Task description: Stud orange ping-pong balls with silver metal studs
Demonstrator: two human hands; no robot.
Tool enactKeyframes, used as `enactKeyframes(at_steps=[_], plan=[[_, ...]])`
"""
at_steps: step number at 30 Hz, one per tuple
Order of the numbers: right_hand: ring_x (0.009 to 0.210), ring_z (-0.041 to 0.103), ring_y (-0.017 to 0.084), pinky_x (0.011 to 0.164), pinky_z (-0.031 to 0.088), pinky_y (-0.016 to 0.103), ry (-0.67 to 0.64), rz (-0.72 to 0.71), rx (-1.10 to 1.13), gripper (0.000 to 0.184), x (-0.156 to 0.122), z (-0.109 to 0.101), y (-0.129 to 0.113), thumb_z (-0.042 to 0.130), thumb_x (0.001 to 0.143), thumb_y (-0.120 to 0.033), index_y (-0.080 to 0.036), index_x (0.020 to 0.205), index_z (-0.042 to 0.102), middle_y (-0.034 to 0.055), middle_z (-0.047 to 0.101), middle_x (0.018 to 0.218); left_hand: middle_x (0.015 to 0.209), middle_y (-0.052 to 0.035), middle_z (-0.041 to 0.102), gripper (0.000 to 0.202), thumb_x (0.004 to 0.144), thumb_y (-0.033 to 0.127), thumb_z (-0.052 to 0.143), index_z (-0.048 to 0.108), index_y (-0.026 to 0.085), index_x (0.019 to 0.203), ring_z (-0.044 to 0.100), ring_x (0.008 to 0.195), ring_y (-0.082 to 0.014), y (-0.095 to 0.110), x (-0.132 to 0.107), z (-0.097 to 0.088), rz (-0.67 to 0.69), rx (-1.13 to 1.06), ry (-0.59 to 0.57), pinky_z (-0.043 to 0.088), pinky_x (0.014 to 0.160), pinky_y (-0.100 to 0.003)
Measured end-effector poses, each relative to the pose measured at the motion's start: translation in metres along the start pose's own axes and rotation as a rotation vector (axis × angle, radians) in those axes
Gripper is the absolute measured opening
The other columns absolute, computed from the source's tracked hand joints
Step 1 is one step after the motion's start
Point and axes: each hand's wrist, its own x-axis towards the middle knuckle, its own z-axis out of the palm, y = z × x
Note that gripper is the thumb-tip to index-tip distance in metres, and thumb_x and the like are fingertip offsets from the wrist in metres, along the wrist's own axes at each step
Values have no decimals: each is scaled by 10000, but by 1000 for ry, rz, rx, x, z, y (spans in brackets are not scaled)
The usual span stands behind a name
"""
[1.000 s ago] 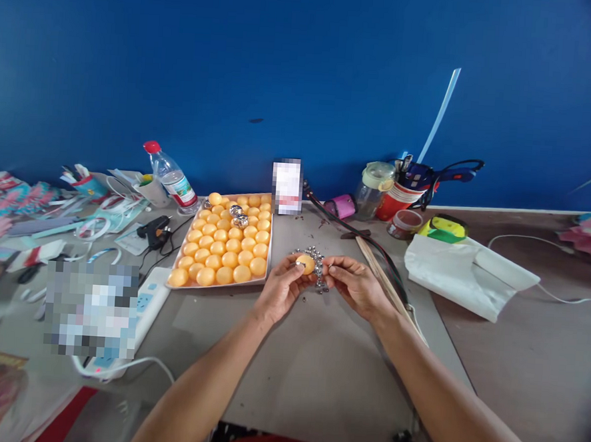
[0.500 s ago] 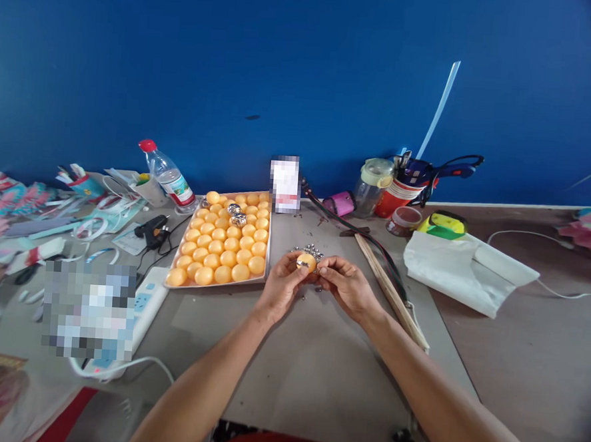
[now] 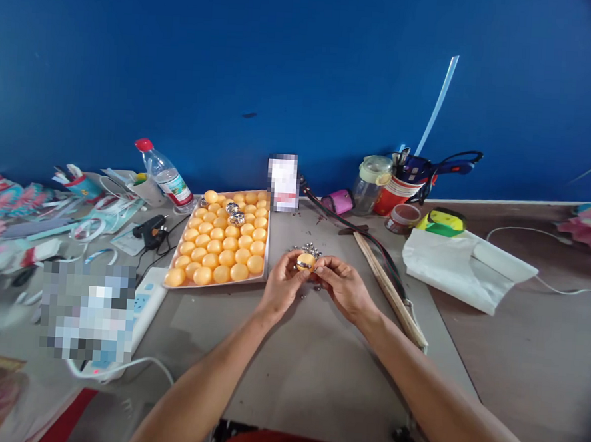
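Over the middle of the desk, my left hand is closed round an orange ping-pong ball with shiny silver pieces across its front. My right hand has its fingers pinched together at the ball's right side; whatever small thing is between them is hidden. Just behind both hands lies a scatter of small silver beads, with a few more below the ball. To the left stands a shallow box filled with rows of orange balls. A few silver-covered balls rest on top of them.
Left of the box are a bottle, a glue gun and a white power strip. A wooden stick and a dark strap lie on the right, near a white sheet. A jar and red cup stand behind.
The ball has turned slightly in my fingers, so more of its silver band faces me. Both hands stay in nearly the same place. The view has shifted a little.
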Motion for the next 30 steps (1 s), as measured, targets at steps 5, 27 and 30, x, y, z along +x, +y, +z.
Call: enactKeyframes(at_steps=[5,27,30], plan=[[531,398,74,526,290,229,-10,0,-11,191,0,1,-1,686,679,-328,-167,704,586,-43,508,599,1025,-68,626,401,702,286,709,558,169,1055,583,932,-179,-1,1,-2,14,68,-3,459,824,-294],[535,448,85,541,352,235,-3,27,-122,176,-1,0,-1,643,687,-327,-171,695,562,-38,526,604,1073,-91,612,423,742,355,662,515,172,1094,625,882,-184,-4,-4,-3,102,225,-10,513,774,-307],[525,460,90,537,362,239,32,40,-146,179,1,0,1,647,671,-323,-173,707,556,-37,532,595,1063,-94,620,425,762,357,641,504,175,1120,631,872,-186,-6,-5,-3,123,294,3,515,773,-308]])
